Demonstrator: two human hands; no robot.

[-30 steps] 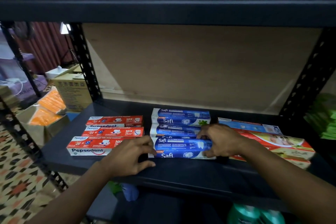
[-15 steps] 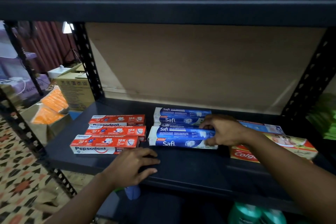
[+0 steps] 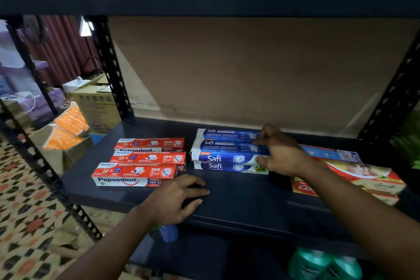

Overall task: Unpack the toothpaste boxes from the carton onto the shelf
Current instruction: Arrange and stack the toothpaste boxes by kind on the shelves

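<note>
The right hand (image 3: 281, 152) holds the right end of the upper blue Safi cardboard toothpaste box (image 3: 225, 154), with the fingers curled over its top and the thumb against its front face. This box lies on a second blue Safi box (image 3: 227, 167), near the middle of the dark metal shelf board (image 3: 238, 202). A third blue box (image 3: 227, 134) lies just behind them, at 12 o'clock. The left hand (image 3: 175, 200) rests on the bare board at 7 o'clock from the stack, its fingers loosely spread, and it holds nothing. The 3 red Pepsodent boxes (image 3: 141, 171) lie at 9 o'clock of the blue ones, and the red Colgate boxes (image 3: 368, 177) at 3 o'clock, partly under the right forearm.

We judge that the step in hand is to settle this upper box squarely on the stack. To do it well, we should slide it until its front face is flush with the box below, keep its left end in line, and let go only when it lies flat. The left hand could steady the left end meanwhile.
</note>
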